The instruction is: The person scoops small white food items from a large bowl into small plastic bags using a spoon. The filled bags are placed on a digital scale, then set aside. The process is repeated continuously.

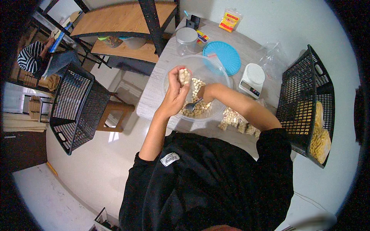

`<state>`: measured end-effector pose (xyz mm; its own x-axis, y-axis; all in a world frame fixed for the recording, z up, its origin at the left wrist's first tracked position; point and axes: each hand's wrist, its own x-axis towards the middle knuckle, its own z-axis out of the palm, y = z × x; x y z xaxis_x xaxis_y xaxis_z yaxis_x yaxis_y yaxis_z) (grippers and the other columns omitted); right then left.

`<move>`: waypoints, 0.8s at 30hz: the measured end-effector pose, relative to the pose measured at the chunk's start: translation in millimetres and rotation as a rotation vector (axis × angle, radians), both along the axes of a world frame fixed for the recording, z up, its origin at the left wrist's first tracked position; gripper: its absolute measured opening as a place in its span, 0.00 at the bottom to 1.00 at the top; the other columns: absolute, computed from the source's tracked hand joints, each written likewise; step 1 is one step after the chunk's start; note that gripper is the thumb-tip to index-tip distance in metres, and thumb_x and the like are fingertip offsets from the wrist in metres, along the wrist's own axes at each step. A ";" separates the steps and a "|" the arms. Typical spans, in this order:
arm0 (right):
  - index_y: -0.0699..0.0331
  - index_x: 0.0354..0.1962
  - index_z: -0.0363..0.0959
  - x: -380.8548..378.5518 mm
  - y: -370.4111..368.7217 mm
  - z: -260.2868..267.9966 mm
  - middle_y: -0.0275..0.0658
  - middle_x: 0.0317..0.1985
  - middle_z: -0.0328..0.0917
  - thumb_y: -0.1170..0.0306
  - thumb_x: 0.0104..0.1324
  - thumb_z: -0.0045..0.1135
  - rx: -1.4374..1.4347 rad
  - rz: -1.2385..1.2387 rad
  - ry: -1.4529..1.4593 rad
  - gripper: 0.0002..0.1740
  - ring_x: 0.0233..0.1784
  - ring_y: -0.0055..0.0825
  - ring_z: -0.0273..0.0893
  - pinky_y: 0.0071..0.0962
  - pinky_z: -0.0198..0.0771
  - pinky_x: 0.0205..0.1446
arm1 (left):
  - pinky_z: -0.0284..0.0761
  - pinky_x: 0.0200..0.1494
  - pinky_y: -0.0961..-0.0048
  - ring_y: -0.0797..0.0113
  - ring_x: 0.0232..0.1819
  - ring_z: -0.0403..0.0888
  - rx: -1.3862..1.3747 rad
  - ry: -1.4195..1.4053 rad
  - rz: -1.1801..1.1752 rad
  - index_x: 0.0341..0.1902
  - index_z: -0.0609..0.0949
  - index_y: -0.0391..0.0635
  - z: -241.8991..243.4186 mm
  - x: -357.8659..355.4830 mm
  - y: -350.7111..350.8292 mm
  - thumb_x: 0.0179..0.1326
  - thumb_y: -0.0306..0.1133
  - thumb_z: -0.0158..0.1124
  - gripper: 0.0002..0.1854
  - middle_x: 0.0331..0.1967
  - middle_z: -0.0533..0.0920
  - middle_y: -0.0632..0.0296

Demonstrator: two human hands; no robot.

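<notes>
My left hand point(175, 99) grips a small clear plastic bag point(184, 76) partly filled with pale, chunky food pieces, over the left side of a large translucent plastic tub point(199, 59). Inside the tub lies a heap of the same loose pieces point(199, 111). My right hand point(204, 93) reaches down into the tub, its fingers mostly hidden behind the wrist. From it extends a metal spoon point(190, 107), bowl low among the pieces. Several filled clear bags point(231, 118) lie on the table under my right forearm.
On the grey wood-look table point(156, 86) are a blue lid point(224, 56), a white digital scale point(252, 79), a lidded clear jar point(186, 40) and a yellow packet point(229, 21). Black crates stand right point(300, 115) and left point(72, 106). Another person point(34, 59) sits far left.
</notes>
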<state>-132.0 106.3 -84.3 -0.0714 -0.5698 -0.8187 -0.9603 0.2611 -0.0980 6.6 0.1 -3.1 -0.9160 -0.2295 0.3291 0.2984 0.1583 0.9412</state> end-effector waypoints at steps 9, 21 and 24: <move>0.63 0.49 0.69 -1.3 16.0 47.8 0.48 0.48 0.72 0.70 0.51 0.51 -0.329 -0.281 -0.005 0.24 0.51 0.40 0.71 0.32 0.66 0.52 | 0.66 0.52 0.72 0.68 0.50 0.70 -0.036 0.071 0.085 0.56 0.61 0.40 3.4 -8.2 3.0 0.56 0.26 0.59 0.25 0.48 0.70 0.54; 0.64 0.38 0.74 48.8 55.5 133.8 0.39 0.38 0.72 0.74 0.51 0.60 -1.721 -0.672 -0.215 0.15 0.40 0.26 0.72 0.23 0.67 0.40 | 0.71 0.47 0.74 0.69 0.44 0.76 -0.060 0.045 0.011 0.55 0.63 0.41 15.6 -14.5 19.8 0.50 0.26 0.66 0.29 0.40 0.77 0.55; 0.64 0.38 0.75 50.8 64.4 136.6 0.38 0.38 0.72 0.75 0.50 0.61 -1.700 -0.705 -0.223 0.14 0.39 0.25 0.71 0.22 0.66 0.39 | 0.72 0.46 0.74 0.70 0.42 0.77 -0.045 0.051 -0.045 0.54 0.65 0.41 16.3 -17.3 24.3 0.50 0.27 0.66 0.29 0.38 0.78 0.55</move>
<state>-81.2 170.7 52.3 -0.6158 -0.6043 0.5055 -0.6650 0.0547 -0.7448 -10.7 24.4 13.2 -0.9070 -0.1724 0.3843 0.3532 0.1856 0.9169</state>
